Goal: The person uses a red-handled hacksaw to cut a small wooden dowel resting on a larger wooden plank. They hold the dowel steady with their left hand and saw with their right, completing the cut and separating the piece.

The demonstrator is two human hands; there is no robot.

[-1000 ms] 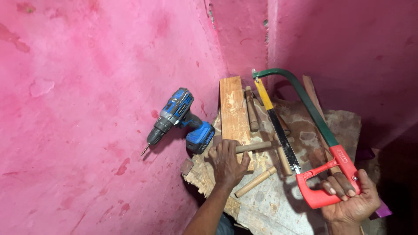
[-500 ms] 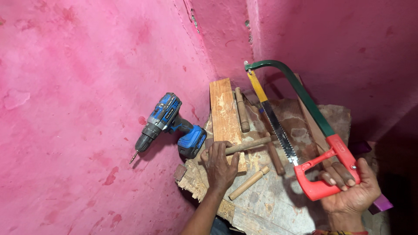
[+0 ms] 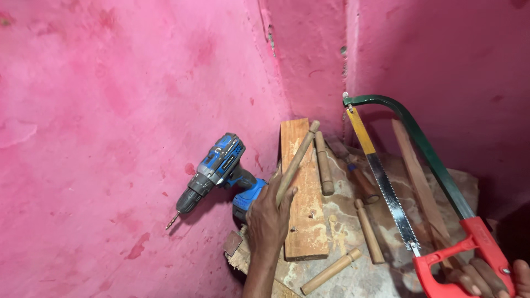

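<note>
Head view: left hand (image 3: 269, 216) clenched round wooden dowel (image 3: 296, 161), lifted slanting over plank (image 3: 301, 193). Right hand (image 3: 486, 278) gripped red handle of hacksaw (image 3: 411, 165), right of plank. Blue drill (image 3: 218, 171) lay left of plank. Best pinning dowel flat on plank before sawing.

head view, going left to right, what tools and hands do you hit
blue cordless drill → left hand holding a wooden dowel → flat wooden plank → hacksaw → right hand on its red handle

Even, soft light — sharp focus
</note>
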